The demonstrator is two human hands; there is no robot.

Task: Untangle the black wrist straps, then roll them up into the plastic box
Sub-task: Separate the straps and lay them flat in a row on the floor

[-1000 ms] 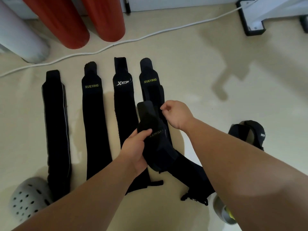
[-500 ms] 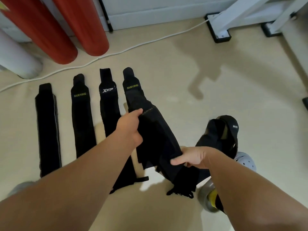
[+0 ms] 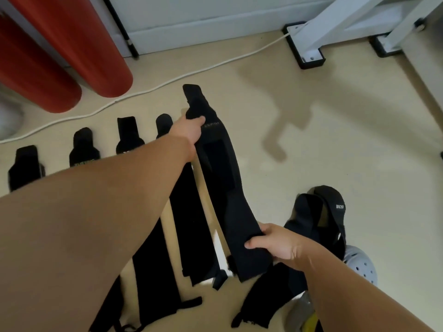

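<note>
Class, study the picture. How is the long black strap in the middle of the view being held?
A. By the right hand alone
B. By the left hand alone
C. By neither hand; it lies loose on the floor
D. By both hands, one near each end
D: the left hand holds the strap near its far end, while the right hand grips its near end.

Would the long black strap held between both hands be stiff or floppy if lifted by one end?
Probably floppy: the long black fabric wrist strap runs straight only between the gripping left hand and right hand, and its far tip bends. Likely light: fingers alone hold it.
</note>
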